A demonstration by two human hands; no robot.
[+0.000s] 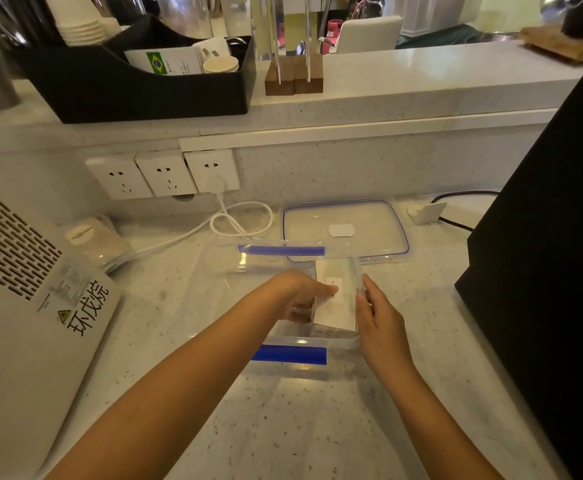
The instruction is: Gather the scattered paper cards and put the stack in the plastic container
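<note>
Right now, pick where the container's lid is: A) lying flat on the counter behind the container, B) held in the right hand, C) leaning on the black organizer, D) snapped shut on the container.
A: the blue-edged lid lies flat on the counter behind the open plastic container, and neither hand touches it.

Café counter, stacked paper cups (81, 27), marble countertop (165, 306), wall sockets (165, 173)

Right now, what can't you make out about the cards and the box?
- Head view: the white paper card stack shows only its top card, so the count is hidden.
- Its print is too small to read.
- The left hand covers the stack's left edge.
- The clear plastic container has walls too transparent to trace.
</note>
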